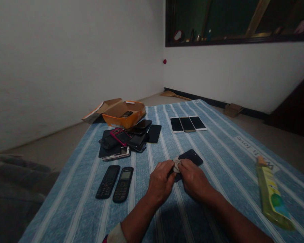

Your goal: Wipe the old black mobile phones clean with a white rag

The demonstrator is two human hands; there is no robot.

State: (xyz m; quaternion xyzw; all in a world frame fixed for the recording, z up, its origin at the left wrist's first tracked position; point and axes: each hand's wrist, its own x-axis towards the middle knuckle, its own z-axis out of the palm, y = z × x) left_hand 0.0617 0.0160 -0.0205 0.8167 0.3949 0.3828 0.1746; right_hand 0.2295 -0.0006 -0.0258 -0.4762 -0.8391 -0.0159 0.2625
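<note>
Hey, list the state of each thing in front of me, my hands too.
Left hand, gripping pale wad
Right hand, gripping pale wad
Pale wad, crumpled
Dark phone, partly hidden
Orange box, open
Phone pile, jumbled
Keypad phones, face up
Three-phone row, face up, screens dark
Bottle, lying on its side

1. Pale beige-grey cloth sleeve (117, 234) around the left forearm (139, 215), well behind the left fingers (166, 165).
2. Small dark-reddish cloth edge (105, 239) beside that sleeve, farther from the fingers.
3. Behind the right fingers (186, 164), bare right forearm (226, 209).
</note>
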